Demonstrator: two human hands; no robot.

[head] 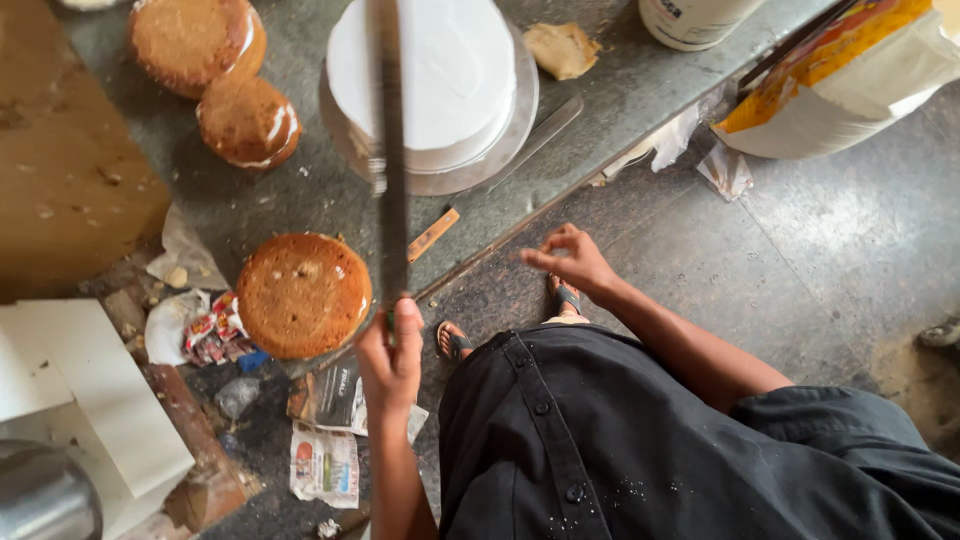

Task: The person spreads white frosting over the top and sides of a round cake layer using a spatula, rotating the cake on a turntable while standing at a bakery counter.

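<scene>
- Left hand (390, 358): fingers wrapped tight around the handle of a long knife (388, 150), blade over the white iced cake (425, 75).
- Right hand (570, 258): empty, fingers loosely curled, hanging beside the counter edge (520, 225).

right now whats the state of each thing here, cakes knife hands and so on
left hand: closed on the knife handle
knife: held up, blade over the iced cake
right hand: empty, fingers loosely curled, off the counter
iced cake: covered in white, on a turntable
nearest sponge: bare, whole, at the counter edge
two far sponges: filled with cream, not iced outside
</scene>
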